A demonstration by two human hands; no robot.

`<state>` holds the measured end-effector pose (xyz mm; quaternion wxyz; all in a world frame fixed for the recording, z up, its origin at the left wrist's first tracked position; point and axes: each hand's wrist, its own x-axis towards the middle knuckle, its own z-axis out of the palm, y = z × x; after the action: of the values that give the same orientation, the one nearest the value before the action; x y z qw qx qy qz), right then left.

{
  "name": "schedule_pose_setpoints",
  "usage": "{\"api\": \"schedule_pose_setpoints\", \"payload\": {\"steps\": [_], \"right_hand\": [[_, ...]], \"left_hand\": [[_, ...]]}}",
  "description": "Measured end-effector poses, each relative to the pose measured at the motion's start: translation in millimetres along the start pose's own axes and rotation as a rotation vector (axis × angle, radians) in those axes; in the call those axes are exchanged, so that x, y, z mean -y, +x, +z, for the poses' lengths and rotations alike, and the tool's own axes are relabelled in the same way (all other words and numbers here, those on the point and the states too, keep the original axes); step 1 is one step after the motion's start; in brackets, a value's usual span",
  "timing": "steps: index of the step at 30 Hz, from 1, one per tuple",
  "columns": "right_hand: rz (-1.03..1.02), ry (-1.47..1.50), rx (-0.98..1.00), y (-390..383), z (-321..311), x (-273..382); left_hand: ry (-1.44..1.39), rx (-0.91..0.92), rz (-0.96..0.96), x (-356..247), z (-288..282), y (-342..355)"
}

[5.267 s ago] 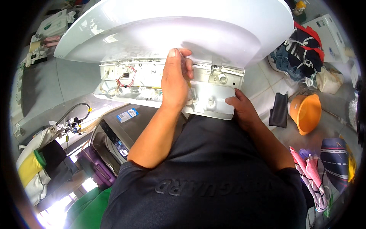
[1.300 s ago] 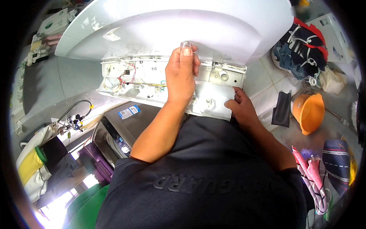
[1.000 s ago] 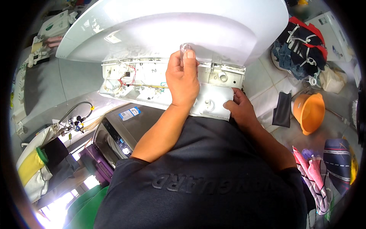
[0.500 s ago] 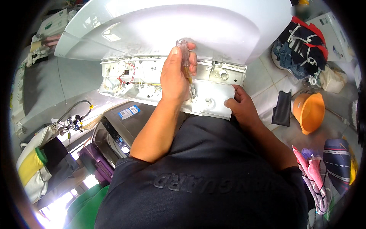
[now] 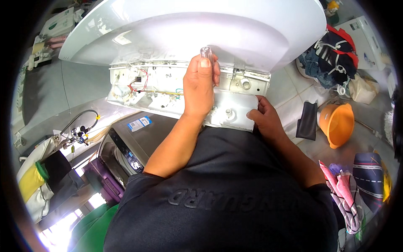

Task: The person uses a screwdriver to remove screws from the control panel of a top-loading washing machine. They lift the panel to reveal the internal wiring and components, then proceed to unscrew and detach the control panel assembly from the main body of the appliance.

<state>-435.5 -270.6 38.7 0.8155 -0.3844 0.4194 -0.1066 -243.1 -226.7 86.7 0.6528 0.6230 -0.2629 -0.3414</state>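
In my left hand (image 5: 199,86) is a screwdriver with a clear handle (image 5: 205,52), held nearly upright with the thumb near its top. My fist hides its shaft and tip. It stands over a long white appliance panel (image 5: 147,105) that lies open, with a red and black wire bundle (image 5: 138,82) at its left part. My right hand (image 5: 266,116) pinches the right edge of a white cover plate (image 5: 238,103) with a round post on it. Behind the panel rises a large glossy white lid (image 5: 193,33).
At the left stand a grey machine (image 5: 145,134) with a blue-white label and a hose with fittings (image 5: 82,130). To the right are an orange basin (image 5: 339,126), a black flat piece (image 5: 307,121) and a heap of clothes (image 5: 329,59) on the tiled floor.
My left hand and the screwdriver have shifted slightly right, and the handle is more upright. The shaft seen earlier is now hidden. My right hand keeps its grip.
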Motion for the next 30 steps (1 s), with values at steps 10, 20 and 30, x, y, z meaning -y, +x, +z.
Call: {"api": "schedule_pose_setpoints", "payload": {"steps": [10, 20, 30], "right_hand": [[-0.052, -0.076, 0.004, -1.0, 1.8, 7.3], [-0.066, -0.105, -0.01, 1.2, 1.8, 6.5], [-0.011, -0.055, 0.012, -4.0, 4.8, 8.0]], "left_hand": [[0.073, -0.279, 0.1, -7.9, 2.9, 2.9], [-0.335, -0.043, -0.085, -12.8, -16.4, 13.3], [-0.084, -0.065, 0.047, -0.3, -7.0, 1.8]]}}
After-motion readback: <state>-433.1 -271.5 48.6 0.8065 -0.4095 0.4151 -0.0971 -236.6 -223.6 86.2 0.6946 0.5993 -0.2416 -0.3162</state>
